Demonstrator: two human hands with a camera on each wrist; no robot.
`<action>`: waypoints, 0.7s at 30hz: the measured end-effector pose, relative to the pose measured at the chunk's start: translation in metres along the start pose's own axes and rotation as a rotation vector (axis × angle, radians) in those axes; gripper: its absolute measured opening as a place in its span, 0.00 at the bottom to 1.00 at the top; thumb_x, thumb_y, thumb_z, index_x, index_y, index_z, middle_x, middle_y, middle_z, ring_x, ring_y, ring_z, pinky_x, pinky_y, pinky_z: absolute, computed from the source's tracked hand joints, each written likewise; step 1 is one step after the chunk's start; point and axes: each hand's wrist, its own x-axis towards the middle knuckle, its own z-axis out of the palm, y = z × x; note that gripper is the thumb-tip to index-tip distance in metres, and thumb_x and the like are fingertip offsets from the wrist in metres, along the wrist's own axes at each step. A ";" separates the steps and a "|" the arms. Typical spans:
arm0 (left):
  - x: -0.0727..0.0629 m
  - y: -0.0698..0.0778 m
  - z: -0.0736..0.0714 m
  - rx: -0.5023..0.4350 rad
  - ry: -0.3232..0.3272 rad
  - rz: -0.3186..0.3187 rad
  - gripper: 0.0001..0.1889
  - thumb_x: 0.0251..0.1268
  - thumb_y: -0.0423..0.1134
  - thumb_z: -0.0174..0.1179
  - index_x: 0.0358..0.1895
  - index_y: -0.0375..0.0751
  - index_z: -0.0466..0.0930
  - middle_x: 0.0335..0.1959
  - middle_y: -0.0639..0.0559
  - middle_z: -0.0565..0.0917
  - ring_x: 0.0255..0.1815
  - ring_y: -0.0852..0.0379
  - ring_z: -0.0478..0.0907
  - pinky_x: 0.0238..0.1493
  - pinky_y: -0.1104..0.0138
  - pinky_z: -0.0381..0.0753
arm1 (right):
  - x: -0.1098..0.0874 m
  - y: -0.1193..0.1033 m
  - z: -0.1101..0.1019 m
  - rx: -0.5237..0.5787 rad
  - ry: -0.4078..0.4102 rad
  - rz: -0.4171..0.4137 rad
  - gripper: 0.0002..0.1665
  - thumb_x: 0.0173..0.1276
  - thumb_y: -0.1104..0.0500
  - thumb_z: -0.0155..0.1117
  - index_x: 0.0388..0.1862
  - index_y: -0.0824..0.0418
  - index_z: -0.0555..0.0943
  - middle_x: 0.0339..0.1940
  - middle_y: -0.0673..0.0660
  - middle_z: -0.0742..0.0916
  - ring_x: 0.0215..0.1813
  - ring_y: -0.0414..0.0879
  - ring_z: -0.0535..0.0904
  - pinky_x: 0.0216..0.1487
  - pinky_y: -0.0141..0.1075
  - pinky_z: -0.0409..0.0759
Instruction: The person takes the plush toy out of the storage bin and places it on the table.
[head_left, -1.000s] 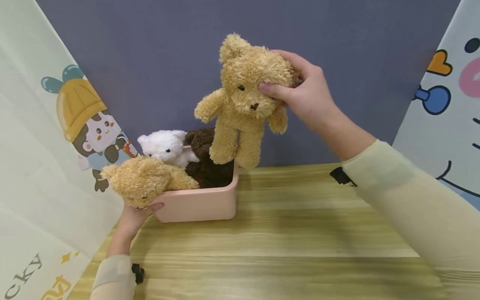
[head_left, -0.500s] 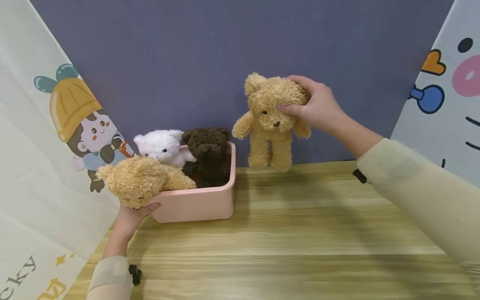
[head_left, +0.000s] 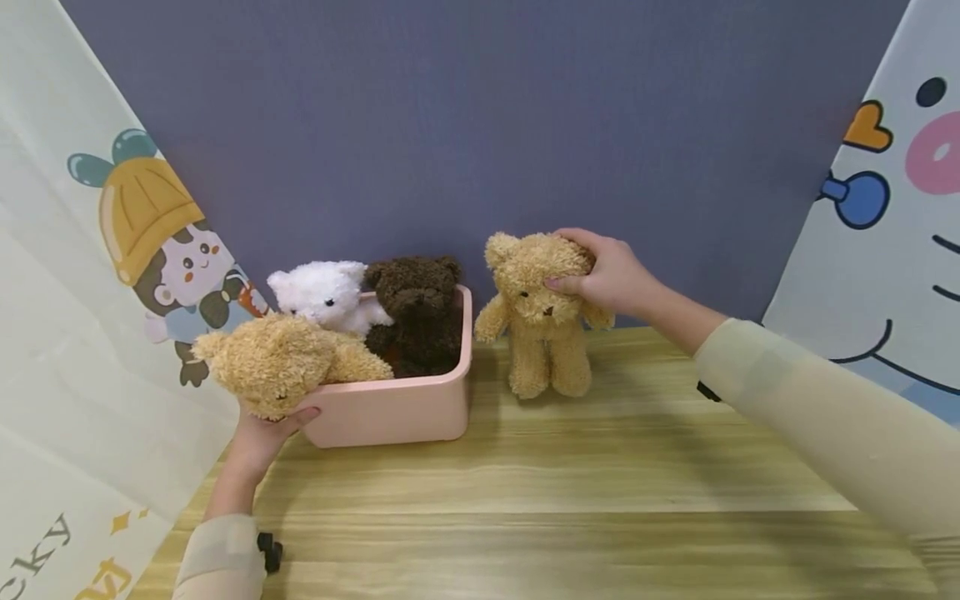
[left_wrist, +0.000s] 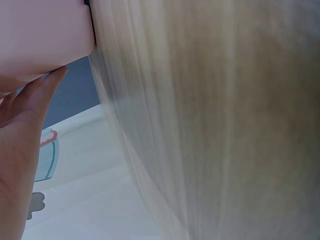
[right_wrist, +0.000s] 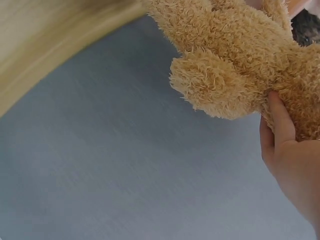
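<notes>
In the head view my right hand [head_left: 615, 279] holds a tan teddy bear [head_left: 551, 333] by the side of its head, thumb across the face. The bear is upright, its feet right at the tabletop, to the right of a pink storage bin [head_left: 397, 410]. The right wrist view shows my fingers [right_wrist: 281, 117] pressed into the fur of this bear [right_wrist: 245, 55]. My left hand [head_left: 258, 442] grips the bin's left end, thumb on its front wall; its other fingers are mostly hidden. A second tan teddy bear [head_left: 270, 358] droops its head over the bin's left rim, above that hand.
A white plush animal [head_left: 318, 287] and a dark brown teddy bear [head_left: 416, 292] sit in the bin. A grey-blue panel [head_left: 480, 125] stands behind the wooden table [head_left: 600, 475]. Printed white panels flank it at left [head_left: 67, 275] and right [head_left: 847, 283].
My right hand has carried the tan bear right and down, from in front of the bin's right end to the tabletop beside it. The left hand keeps its place on the bin.
</notes>
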 end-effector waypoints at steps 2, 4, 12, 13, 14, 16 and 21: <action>-0.001 0.001 0.000 0.007 0.002 -0.001 0.51 0.62 0.29 0.76 0.81 0.59 0.54 0.69 0.72 0.68 0.69 0.75 0.66 0.62 0.86 0.64 | 0.000 0.004 0.005 0.000 -0.009 0.010 0.52 0.72 0.44 0.74 0.87 0.49 0.59 0.76 0.67 0.77 0.69 0.64 0.79 0.67 0.61 0.79; -0.002 0.001 0.000 -0.006 -0.002 0.000 0.50 0.62 0.28 0.76 0.81 0.59 0.56 0.69 0.71 0.69 0.69 0.74 0.67 0.62 0.85 0.65 | 0.001 0.008 0.010 -0.002 -0.013 0.025 0.52 0.72 0.42 0.73 0.87 0.50 0.59 0.76 0.68 0.77 0.67 0.64 0.80 0.66 0.61 0.79; -0.002 0.003 0.000 -0.015 -0.009 -0.012 0.48 0.64 0.29 0.75 0.81 0.60 0.56 0.69 0.72 0.69 0.68 0.76 0.67 0.61 0.85 0.66 | 0.007 0.028 0.021 0.001 -0.035 0.050 0.51 0.73 0.45 0.72 0.87 0.51 0.58 0.79 0.69 0.73 0.73 0.67 0.76 0.71 0.64 0.76; -0.002 0.003 0.000 -0.013 -0.008 -0.016 0.49 0.64 0.30 0.75 0.81 0.60 0.55 0.69 0.72 0.69 0.68 0.76 0.67 0.61 0.85 0.66 | 0.009 0.031 0.022 -0.002 -0.037 0.048 0.50 0.74 0.45 0.72 0.87 0.51 0.58 0.79 0.69 0.74 0.73 0.67 0.76 0.71 0.64 0.76; -0.002 0.003 0.000 -0.010 -0.007 -0.019 0.49 0.64 0.30 0.75 0.81 0.61 0.54 0.69 0.72 0.68 0.69 0.76 0.67 0.61 0.85 0.66 | 0.010 0.033 0.023 -0.006 -0.041 0.045 0.50 0.74 0.46 0.72 0.87 0.50 0.58 0.78 0.69 0.75 0.72 0.67 0.77 0.70 0.64 0.76; -0.002 0.003 -0.001 -0.004 -0.005 -0.029 0.50 0.64 0.31 0.75 0.81 0.62 0.53 0.69 0.73 0.68 0.69 0.76 0.66 0.61 0.85 0.66 | 0.013 0.037 0.025 -0.016 -0.051 0.044 0.50 0.74 0.47 0.72 0.87 0.50 0.58 0.78 0.69 0.75 0.72 0.67 0.77 0.70 0.64 0.76; -0.004 0.003 0.000 0.005 -0.009 -0.055 0.51 0.65 0.33 0.75 0.82 0.63 0.50 0.69 0.73 0.66 0.69 0.77 0.65 0.59 0.86 0.66 | 0.021 0.049 0.034 -0.039 -0.051 0.045 0.48 0.75 0.51 0.72 0.87 0.50 0.59 0.79 0.69 0.73 0.75 0.69 0.74 0.74 0.65 0.73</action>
